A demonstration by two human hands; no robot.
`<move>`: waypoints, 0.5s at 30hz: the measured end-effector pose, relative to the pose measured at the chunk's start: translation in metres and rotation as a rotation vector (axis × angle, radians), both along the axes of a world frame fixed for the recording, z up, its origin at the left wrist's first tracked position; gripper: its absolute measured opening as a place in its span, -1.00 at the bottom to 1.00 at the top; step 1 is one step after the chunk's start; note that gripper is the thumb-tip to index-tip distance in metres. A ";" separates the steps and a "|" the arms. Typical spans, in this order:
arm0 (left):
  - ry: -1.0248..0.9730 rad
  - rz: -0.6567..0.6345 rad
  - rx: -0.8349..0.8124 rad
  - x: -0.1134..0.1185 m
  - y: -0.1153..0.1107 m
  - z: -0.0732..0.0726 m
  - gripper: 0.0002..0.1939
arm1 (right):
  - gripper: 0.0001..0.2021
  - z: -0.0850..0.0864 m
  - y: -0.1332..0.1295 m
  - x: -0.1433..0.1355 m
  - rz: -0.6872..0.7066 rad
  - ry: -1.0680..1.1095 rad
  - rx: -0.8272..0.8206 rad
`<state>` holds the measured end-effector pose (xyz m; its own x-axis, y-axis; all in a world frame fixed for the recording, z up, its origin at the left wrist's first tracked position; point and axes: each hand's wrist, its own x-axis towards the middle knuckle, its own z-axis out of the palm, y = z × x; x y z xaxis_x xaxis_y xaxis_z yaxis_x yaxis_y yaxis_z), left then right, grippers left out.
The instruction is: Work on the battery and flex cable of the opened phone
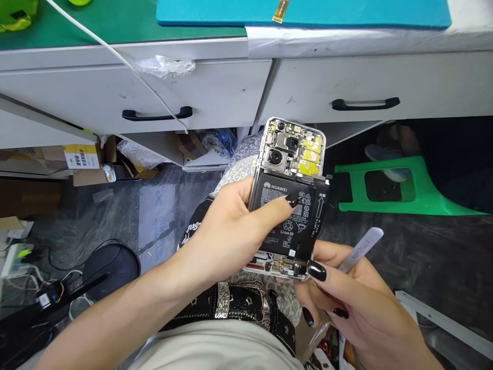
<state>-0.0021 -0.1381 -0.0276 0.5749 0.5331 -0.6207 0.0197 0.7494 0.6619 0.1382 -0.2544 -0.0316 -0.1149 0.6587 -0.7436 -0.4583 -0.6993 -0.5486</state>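
An opened smartphone with its back off is held tilted above my lap, with cameras and yellow-covered parts at its top. My left hand grips its left side, the thumb pressed on the black battery. A black flex cable with a white arrow runs along the battery's right side, its upper end sticking out past the frame. My right hand is closed round a flat grey metal tool with a rounded end; its working tip is hidden. The right thumb touches the phone's lower right corner.
A workbench with grey drawers stands ahead, bearing a blue mat with a small flex part on it. A white cable hangs over its edge. A green stool is at the right, cardboard boxes at the left.
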 end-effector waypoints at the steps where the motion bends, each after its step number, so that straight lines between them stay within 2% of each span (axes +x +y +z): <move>1: 0.010 0.002 0.009 0.000 0.000 0.000 -0.87 | -0.71 0.000 0.000 0.001 -0.002 0.008 0.012; 9: 0.049 0.008 0.079 0.001 -0.001 0.003 -0.87 | -0.72 -0.002 0.005 -0.005 -0.017 0.037 -0.003; 15: 0.009 -0.010 0.069 0.001 -0.005 0.004 -0.89 | -0.84 -0.002 0.008 -0.005 0.033 -0.078 -0.041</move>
<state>-0.0014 -0.1428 -0.0231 0.5748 0.5694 -0.5877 0.0331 0.7014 0.7120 0.1329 -0.2462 -0.0331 -0.0764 0.6244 -0.7773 -0.3914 -0.7358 -0.5526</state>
